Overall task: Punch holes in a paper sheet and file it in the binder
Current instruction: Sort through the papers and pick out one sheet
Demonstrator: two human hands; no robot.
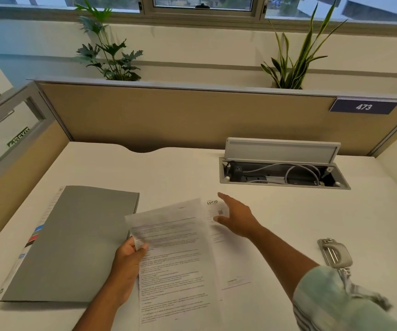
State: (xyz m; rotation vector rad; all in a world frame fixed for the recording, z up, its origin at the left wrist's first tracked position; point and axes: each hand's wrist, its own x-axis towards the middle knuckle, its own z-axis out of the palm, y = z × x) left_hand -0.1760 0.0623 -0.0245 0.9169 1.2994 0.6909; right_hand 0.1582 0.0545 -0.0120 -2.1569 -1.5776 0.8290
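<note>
1. The white bench (168,173) is carrying everything; a tan partition w/ a blue "473" plate (363,106) is standing along its far edge.
2. The closed grey flat binder (77,242) is lying toward the bench's left edge, w/ coloured index tabs (34,235) showing along its left side.
3. The left hand (128,261) is sitting just right of the binder's right edge, fingers (141,249) pinching the left margin of a white printed paper sheet (176,254); thumb on top, the rest going under.
4. That sheet is tilting, its upper part lifting off the bench; its lower end is running toward the near edge, approx. at the middle.
5. A second white sheet w/ a "LUCID" heading (213,206) is lying flat under and to the right of the held one, partly covered by it.
6. The right hand (238,218) is hovering over the second sheet's upper part, fingers spread and released, gripping nothing; can't tell if it's touching the paper. A pale green sleeve (331,302) is covering the upper arm.
7. The grey metal hole punch (335,254) is sitting toward the bench's right side, well apart from both hands, partly hidden by the sleeve.
8. An open cable tray w/ grey wires (283,174) is set in the bench near the far right corner.
</note>
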